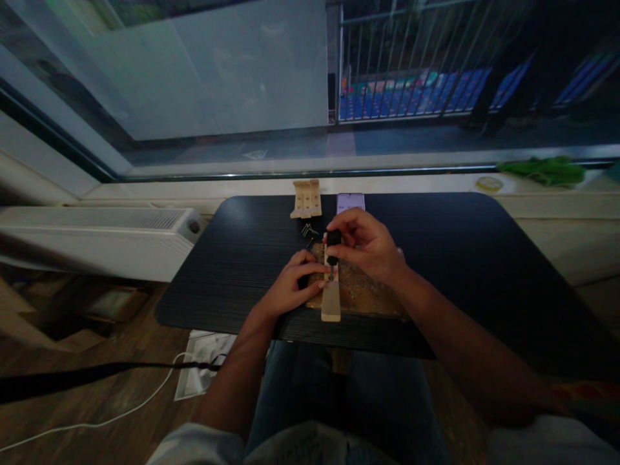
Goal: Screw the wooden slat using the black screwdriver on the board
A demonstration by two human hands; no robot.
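Observation:
My right hand (367, 242) is closed round the black handle of a small screwdriver (332, 247), held upright with its tip down on a pale wooden strip (331, 303). My left hand (292, 287) rests beside it, fingers curled and pressing on the strip where the tip meets it. The strip lies on a brown cork-like board (361, 294) near the front edge of the dark table (460, 258).
Pale wooden pieces (307, 198) and a phone (350, 201) lie at the table's far edge, with a few small screws (309, 230) in front of them. A white radiator (97, 239) stands at left. A white power strip (201, 361) with cable lies on the floor.

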